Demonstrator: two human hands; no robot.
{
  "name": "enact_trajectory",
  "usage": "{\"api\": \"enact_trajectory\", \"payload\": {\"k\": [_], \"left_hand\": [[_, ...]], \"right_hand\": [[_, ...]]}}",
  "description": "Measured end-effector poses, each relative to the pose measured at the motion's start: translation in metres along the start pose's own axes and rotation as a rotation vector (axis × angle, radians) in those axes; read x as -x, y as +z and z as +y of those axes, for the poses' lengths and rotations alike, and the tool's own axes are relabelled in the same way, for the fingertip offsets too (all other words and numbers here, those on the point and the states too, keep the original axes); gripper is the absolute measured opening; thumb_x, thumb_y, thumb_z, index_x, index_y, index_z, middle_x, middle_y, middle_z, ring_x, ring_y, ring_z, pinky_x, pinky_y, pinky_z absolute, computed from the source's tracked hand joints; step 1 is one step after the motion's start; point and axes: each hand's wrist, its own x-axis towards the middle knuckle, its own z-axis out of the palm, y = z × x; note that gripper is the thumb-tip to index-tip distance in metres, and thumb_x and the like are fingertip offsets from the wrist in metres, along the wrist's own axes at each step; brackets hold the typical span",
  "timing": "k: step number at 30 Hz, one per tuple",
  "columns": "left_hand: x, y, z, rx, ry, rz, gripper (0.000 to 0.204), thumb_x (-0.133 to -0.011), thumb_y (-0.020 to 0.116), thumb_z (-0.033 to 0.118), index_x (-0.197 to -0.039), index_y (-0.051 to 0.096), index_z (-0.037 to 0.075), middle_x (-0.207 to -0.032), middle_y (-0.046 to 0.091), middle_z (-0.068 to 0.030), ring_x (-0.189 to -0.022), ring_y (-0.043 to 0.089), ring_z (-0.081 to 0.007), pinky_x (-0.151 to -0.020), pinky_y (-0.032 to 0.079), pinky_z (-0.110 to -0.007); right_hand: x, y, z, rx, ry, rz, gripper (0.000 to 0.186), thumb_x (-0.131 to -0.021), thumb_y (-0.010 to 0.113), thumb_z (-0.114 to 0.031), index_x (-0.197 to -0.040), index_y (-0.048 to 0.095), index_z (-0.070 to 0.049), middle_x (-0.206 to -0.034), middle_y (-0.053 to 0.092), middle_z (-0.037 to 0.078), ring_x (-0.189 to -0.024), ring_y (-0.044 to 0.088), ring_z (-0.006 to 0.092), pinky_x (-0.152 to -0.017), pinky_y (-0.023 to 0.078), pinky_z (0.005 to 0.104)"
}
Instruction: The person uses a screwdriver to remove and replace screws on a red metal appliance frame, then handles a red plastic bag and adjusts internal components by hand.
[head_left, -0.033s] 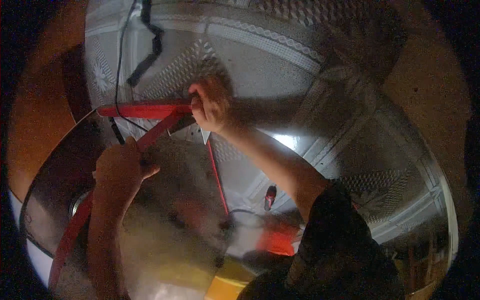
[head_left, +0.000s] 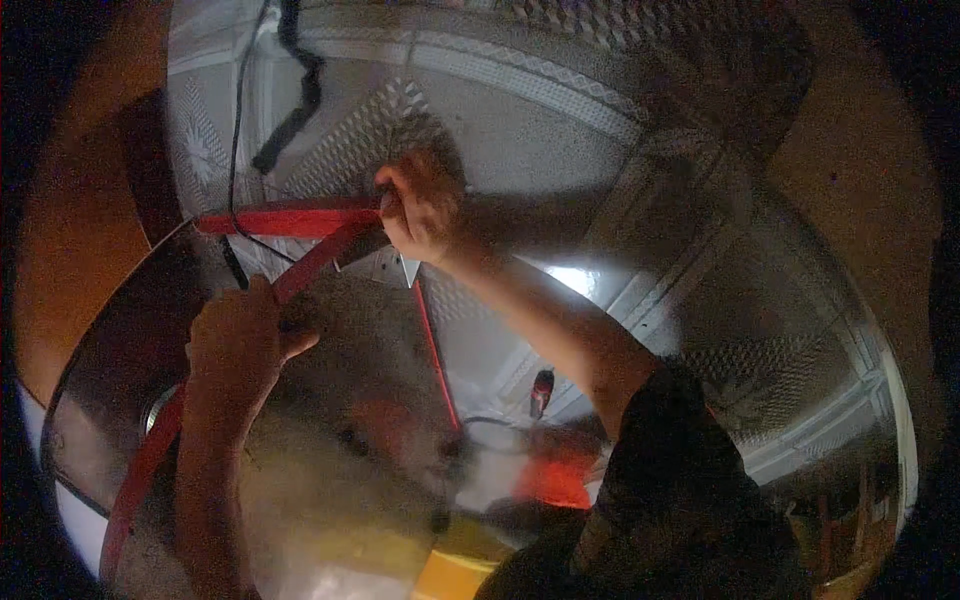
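A long red strip point(head_left: 320, 262) runs up from the lower left to a corner, where it meets a second red strip point(head_left: 290, 220) lying crosswise. My left hand point(head_left: 238, 335) is closed round the slanting strip, thumb out to the right. At the corner, my right hand point(head_left: 425, 208) grips the strip's upper end with curled fingers; the exact hold is partly hidden. Under my right hand shows a small pale pointed piece point(head_left: 410, 270). A thin red edge point(head_left: 436, 355) runs down from there along a dark, smudged panel point(head_left: 340, 320) beneath my hands.
A patterned grey cloth point(head_left: 540, 150) covers the surface. A crooked black strip point(head_left: 300, 110) and a thin black cable point(head_left: 237, 150) lie at the far left. A small red-and-black object point(head_left: 541, 393) lies right of the panel. Nearer are blurred red point(head_left: 555, 480) and yellow point(head_left: 460, 570) things.
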Motion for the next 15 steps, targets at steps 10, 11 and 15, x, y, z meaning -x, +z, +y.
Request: {"api": "enact_trajectory", "payload": {"k": [10,11,15], "left_hand": [[0.002,-0.01,0.002,0.017,0.036,0.068,0.048,-0.065,0.077,0.04,-0.083,0.053,0.003,-0.07,0.062,-0.0142,-0.068,0.064,-0.0312,-0.061,0.051,-0.04],[0.0,-0.01,0.003,0.0,-0.003,0.036,0.048,-0.065,0.077,0.039,-0.084,0.053,0.003,-0.07,0.062,-0.0147,-0.068,0.064,-0.032,-0.062,0.051,-0.04],[0.003,-0.011,-0.001,0.047,-0.055,-0.032,0.047,-0.065,0.077,0.038,-0.085,0.054,0.002,-0.071,0.062,-0.0156,-0.071,0.063,-0.0338,-0.065,0.05,-0.042]], "right_hand": [[0.002,-0.01,-0.016,-0.018,0.101,0.145,0.033,-0.083,0.055,-0.008,-0.116,0.054,-0.005,-0.089,0.053,0.013,-0.082,0.054,0.0294,-0.072,0.046,0.0414],[0.009,-0.017,-0.016,-0.044,0.154,0.129,0.038,-0.084,0.054,-0.004,-0.121,0.052,-0.007,-0.092,0.055,0.013,-0.083,0.057,0.027,-0.073,0.048,0.0391],[0.028,-0.038,-0.036,-0.282,0.248,-0.032,0.051,-0.082,0.056,0.007,-0.128,0.05,-0.012,-0.094,0.063,0.011,-0.08,0.064,0.0208,-0.069,0.052,0.0326]]}}
